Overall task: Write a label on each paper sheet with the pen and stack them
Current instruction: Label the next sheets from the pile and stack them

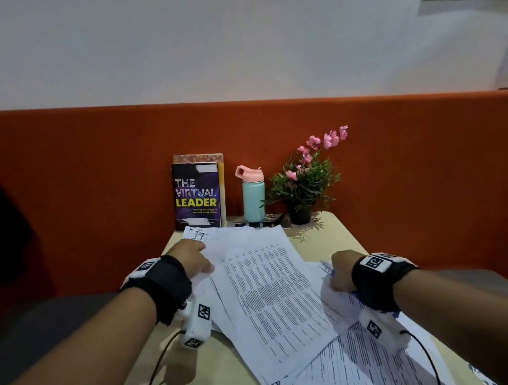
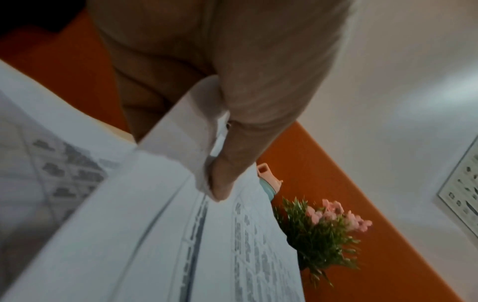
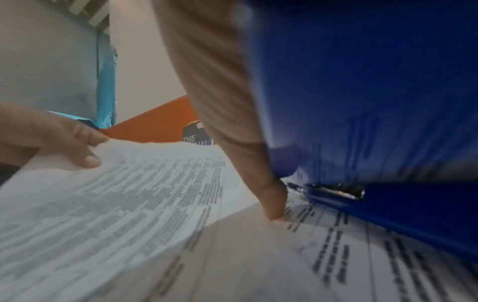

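Several printed paper sheets lie fanned across the small table. The top sheet (image 1: 270, 297) (image 3: 103, 204) slants across the middle, and others (image 1: 366, 365) spread to the right under it. My left hand (image 1: 191, 259) (image 2: 220, 183) pinches the top sheet's left edge, thumb above and fingers below, lifting it slightly. My right hand (image 1: 339, 273) grips a blue pen (image 1: 331, 274) (image 3: 362, 102) in a curled fist. One fingertip (image 3: 274, 206) of that hand presses on the lower sheets. Handwritten marks show on a far sheet corner (image 1: 200, 234).
At the table's back edge stand a book (image 1: 196, 195), a teal bottle (image 1: 253, 197) with a pink lid and a potted pink-flowered plant (image 1: 302, 185). An orange partition (image 1: 93, 174) rises behind. Bare beige table (image 1: 224, 377) shows at the front left.
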{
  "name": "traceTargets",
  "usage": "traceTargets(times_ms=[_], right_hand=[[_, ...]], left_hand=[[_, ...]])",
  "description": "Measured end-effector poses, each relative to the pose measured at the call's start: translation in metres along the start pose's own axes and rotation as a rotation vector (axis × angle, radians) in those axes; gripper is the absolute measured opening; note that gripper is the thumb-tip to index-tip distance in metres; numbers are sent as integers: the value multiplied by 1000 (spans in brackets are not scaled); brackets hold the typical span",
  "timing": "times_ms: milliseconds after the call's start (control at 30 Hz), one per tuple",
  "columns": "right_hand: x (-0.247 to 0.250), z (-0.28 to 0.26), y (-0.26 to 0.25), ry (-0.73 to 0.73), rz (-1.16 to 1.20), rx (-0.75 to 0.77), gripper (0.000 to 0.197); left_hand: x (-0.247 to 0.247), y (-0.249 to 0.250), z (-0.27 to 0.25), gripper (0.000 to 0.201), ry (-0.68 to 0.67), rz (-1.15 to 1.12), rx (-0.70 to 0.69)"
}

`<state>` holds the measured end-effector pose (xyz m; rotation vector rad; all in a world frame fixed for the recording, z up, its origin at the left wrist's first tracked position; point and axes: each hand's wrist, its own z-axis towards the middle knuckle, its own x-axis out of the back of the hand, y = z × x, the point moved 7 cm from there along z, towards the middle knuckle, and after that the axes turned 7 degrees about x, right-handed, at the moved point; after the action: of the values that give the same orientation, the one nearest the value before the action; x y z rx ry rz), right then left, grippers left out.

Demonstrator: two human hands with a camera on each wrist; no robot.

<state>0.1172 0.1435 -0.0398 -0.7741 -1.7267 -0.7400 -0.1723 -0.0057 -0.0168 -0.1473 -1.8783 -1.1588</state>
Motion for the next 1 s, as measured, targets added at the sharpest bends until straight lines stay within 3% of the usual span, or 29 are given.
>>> traceTargets(times_ms=[167,333,400,467,533,633,700,800,867,933,1000], right_hand=[[3,16,-3,23,110,33,21],[11,23,5,55,143,39,36],[38,19,2,260,374,118,55],[66,5,-8,378,782,273,63],[80,-8,-28,281,1169,443,59],[91,-17,-46,174,1426,588,46],[96,-16,-42,273,1504,528,35],[102,-19,-30,428,1593,495,32],[105,-26,-27,468,1646,530,36],[104,-31,-27,479,1681,555,41],[101,-32,-31,452,1656,595,49]], left_hand=[[40,-6,0,58,47,-37,-24],[69,3,-9,25,3,-185,-133],[74,11,-12,23,-27,-202,-189],[75,20,-16,29,-81,-218,-247],[73,29,-21,41,-143,-235,-282],[63,45,-30,34,-238,-258,-349],[63,51,-30,41,-159,-354,-371],[66,33,-22,53,43,-746,-245],[49,26,-24,41,27,-934,-168],[32,32,-31,25,-4,-920,-154],[23,44,-40,22,35,-822,-197]])
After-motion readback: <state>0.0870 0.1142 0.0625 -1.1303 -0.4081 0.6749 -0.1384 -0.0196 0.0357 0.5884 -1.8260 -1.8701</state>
